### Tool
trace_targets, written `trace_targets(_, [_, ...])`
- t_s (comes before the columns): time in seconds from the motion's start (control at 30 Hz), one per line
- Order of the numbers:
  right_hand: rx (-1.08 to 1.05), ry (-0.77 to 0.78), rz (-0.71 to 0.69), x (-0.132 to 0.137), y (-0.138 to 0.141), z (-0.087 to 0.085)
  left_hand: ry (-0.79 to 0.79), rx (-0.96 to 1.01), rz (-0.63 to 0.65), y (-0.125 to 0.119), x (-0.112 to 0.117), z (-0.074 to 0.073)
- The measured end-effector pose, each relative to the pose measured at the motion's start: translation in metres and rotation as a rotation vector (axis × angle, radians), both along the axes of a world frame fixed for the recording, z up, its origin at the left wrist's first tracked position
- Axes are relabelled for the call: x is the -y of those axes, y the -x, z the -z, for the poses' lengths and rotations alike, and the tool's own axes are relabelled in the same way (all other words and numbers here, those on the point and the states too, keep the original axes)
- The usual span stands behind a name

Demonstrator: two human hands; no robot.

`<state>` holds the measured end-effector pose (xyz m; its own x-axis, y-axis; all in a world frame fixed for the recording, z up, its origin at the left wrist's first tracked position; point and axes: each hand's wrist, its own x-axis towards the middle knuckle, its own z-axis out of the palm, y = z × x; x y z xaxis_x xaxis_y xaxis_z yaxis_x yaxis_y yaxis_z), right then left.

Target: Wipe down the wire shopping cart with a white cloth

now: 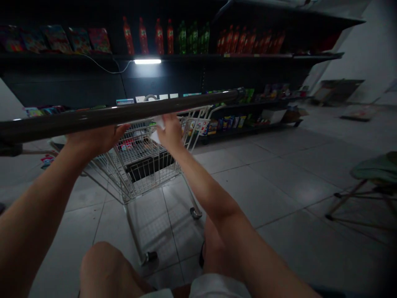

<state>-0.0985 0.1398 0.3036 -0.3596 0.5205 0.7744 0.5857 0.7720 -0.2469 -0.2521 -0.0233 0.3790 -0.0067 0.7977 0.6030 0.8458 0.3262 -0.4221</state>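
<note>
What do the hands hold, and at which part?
The left hand grips the cart handle bar left of its middle. The right hand holds something white; the grip cannot be told.

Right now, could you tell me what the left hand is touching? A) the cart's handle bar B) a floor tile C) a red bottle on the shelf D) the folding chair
A: the left hand rests against the underside of the cart's dark handle bar.

Bare forearms, no sleeves or wristwear, bare knees below pale, light-coloured shorts.
</note>
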Motion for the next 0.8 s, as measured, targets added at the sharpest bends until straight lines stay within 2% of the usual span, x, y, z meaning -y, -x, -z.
trace_targets(0.1, [-0.045, -0.017, -0.139, 0.037, 0.056, 0.053, -0.034, 0.061, 0.034, -0.002, 0.0, -0.001])
trace_targets(0.2, [0.0, 0.091, -0.218, 0.045, 0.086, 0.116, -0.018, 0.107, 0.094, -0.001, 0.002, -0.001])
trace_targets(0.33, [0.157, 0.341, -0.291, 0.037, 0.09, 0.187, -0.011, 0.091, 0.084, 0.001, 0.002, -0.001])
trace_targets(0.43, [0.251, 0.416, -0.351, 0.036, 0.078, 0.217, 0.008, 0.169, 0.086, 0.001, 0.002, 0.0])
trace_targets(0.5, [0.292, 0.434, -0.386, 0.041, 0.069, 0.22, 0.022, 0.206, 0.103, 0.0, 0.002, 0.0])
trace_targets(0.53, [0.286, 0.43, -0.402, 0.046, 0.067, 0.216, 0.028, 0.205, 0.104, 0.0, 0.002, 0.0])
trace_targets(0.6, [0.2, 0.362, -0.427, 0.057, 0.067, 0.197, 0.036, 0.2, 0.102, -0.001, 0.003, 0.0])
trace_targets(0.7, [0.068, 0.175, -0.454, 0.07, 0.083, 0.16, 0.051, 0.278, 0.127, -0.001, 0.003, 0.0])
trace_targets(0.77, [0.098, 0.118, -0.489, 0.073, 0.1, 0.148, 0.072, 0.347, 0.136, -0.001, 0.002, 0.0])
trace_targets(0.8, [0.137, 0.137, -0.506, 0.072, 0.108, 0.148, 0.086, 0.363, 0.132, -0.001, 0.002, 0.0])
